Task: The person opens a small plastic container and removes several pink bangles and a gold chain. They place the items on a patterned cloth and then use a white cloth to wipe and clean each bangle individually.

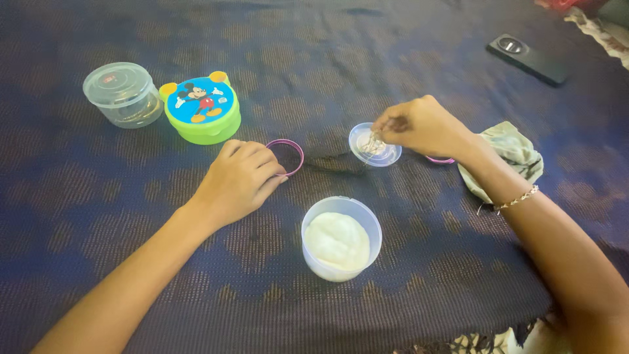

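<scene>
Tub of white paste point(341, 239) sits between curled left hand point(239, 180) and right hand point(422, 124) pinching clear lid point(373, 145).

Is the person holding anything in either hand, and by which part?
The right hand pinches something small and shiny over the clear lid; what part cannot be told. The left hand holds nothing, resting beside a pink ring.

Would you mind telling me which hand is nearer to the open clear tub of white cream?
Left. The left hand rests just up-left of the open clear tub of white cream; the right hand is farther back, over a small clear lid.
</scene>
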